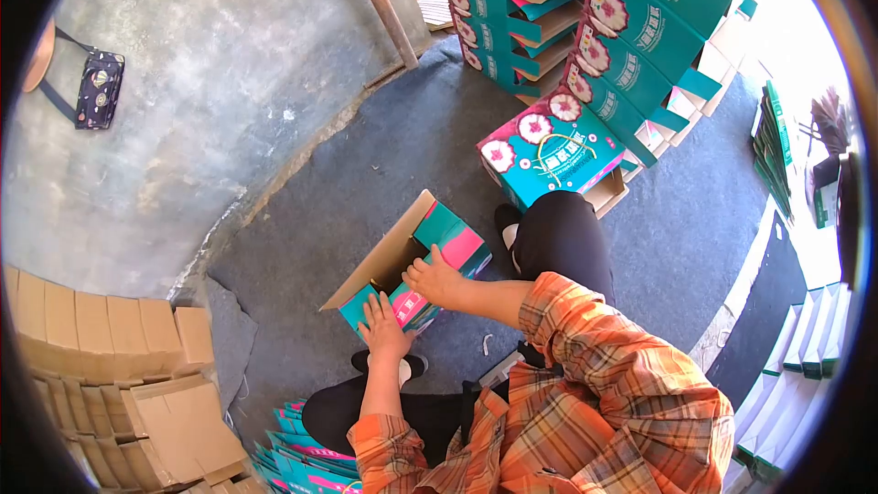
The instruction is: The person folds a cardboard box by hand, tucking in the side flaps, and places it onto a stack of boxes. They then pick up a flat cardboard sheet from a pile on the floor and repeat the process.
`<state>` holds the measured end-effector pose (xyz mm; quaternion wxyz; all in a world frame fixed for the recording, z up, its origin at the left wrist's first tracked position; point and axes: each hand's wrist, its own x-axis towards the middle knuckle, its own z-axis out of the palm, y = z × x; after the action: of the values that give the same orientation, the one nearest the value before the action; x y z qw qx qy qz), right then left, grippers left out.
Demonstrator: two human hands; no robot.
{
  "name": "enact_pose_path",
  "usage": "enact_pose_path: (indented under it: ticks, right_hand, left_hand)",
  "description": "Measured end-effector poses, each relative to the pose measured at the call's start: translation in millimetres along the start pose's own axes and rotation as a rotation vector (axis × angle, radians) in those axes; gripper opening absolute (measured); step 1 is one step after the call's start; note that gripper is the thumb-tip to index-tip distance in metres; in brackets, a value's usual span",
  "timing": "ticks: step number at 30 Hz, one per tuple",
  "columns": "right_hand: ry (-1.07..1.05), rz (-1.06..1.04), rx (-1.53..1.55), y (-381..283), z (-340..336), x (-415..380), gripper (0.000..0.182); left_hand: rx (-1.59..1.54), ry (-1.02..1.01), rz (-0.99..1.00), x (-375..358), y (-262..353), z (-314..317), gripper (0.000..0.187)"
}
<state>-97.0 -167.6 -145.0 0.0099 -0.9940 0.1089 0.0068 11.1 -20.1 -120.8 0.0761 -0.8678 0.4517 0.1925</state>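
A teal and pink printed carton (471, 252) sits on the floor between my feet, with one long brown flap (380, 256) standing up and its dark inside showing. My left hand (385, 334) lies on the near side of the carton at its left end, fingers stretched out and spread toward the upper edge. To its right, my right hand (435, 280) bends its fingers over that same near edge, thumb raised beside them. Both palms face down, so the undersides of the fingers are hidden.
A finished-looking teal carton with a cord handle (562, 157) rests by my right knee, before tall stacks of like cartons (645, 32). Brown cardboard (187, 425) is piled lower left. Folded teal sheets (306, 457) lie beside my left leg; white-green boxes (786, 402) stand right.
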Motion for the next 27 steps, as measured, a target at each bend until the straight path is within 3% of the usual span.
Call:
enact_pose_path:
  ticks: [3, 5, 6, 8, 9, 10, 11, 12, 13, 15, 17, 18, 19, 20, 22, 24, 27]
  right_hand:
    - [0.034, -0.005, -0.041, 0.6, -2.9, 2.4, 0.043]
    - [0.100, 0.040, -0.024, 3.2, 0.0, 11.4, 0.038]
    - [0.162, 0.083, -0.004, 3.6, -3.4, 14.2, 0.034]
    - [0.149, 0.144, 0.016, 9.1, -22.5, 19.4, 0.032]
    - [0.139, 0.209, 0.034, 13.8, -32.8, 23.2, 0.031]
    - [0.218, 0.253, 0.112, 18.5, -37.7, 28.8, 0.033]
    - [0.127, 0.271, 0.099, 24.6, -62.8, 29.9, 0.047]
    - [0.142, 0.330, 0.089, 29.9, -66.9, 38.7, 0.064]
    - [0.162, 0.385, 0.278, 43.1, -111.2, 36.6, 0.074]
    - [0.292, 0.429, 0.462, 62.7, -140.8, 37.5, 0.082]
    - [0.535, 0.414, 0.545, 93.0, -151.9, 41.3, 0.070]
    - [0.562, 0.430, 0.664, 105.4, -174.6, 34.7, 0.061]
    - [0.647, 0.393, 0.833, 124.9, -177.1, 33.0, 0.057]
    - [0.671, 0.325, 1.194, 136.8, -183.4, 24.7, 0.054]
    - [0.788, 0.413, 1.387, 151.8, -198.6, -1.6, 0.041]
    - [0.691, 0.557, 1.515, 171.3, -206.7, -35.3, 0.040]
    - [0.801, 0.847, 1.660, 193.2, -187.9, -74.6, 0.042]
  left_hand:
    - [-0.082, -0.031, -0.027, -2.9, 6.8, -17.8, 0.105]
    - [-0.196, 0.193, 0.069, -15.3, 13.8, -41.7, 0.094]
    - [-0.201, 0.191, 0.059, -22.0, 11.0, -52.6, 0.094]
    - [-0.336, 0.611, 0.283, -35.7, -6.3, -75.9, 0.080]
    - [-0.420, 0.673, 0.266, -45.3, -9.8, -86.6, 0.074]
    - [-0.501, 0.737, 0.244, -56.1, -14.2, -95.9, 0.069]
    - [-0.555, 0.773, 0.217, -65.8, -19.4, -101.4, 0.065]
    - [-0.702, 0.775, 0.170, -72.7, -24.9, -103.9, 0.060]
    - [-0.822, 0.729, 0.131, -94.5, -23.9, -107.5, 0.057]
    - [-0.917, 0.661, 0.167, -112.9, -19.0, -108.1, 0.051]
    - [-1.024, 0.588, 0.172, -131.0, -2.9, -101.9, 0.043]
    - [-0.917, 0.596, 0.264, -134.6, -2.5, -92.2, 0.042]
    - [-0.942, 0.553, 0.261, -138.8, 1.1, -83.5, 0.041]
    - [-0.972, 0.501, 0.267, -142.1, 5.9, -73.5, 0.041]
    - [-1.023, 0.486, 0.260, -143.5, 12.8, -48.1, 0.039]
    - [-1.014, 0.397, 0.169, -145.0, 14.5, -32.5, 0.037]
    - [-0.981, 0.445, 0.191, -136.7, 11.6, -22.8, 0.034]
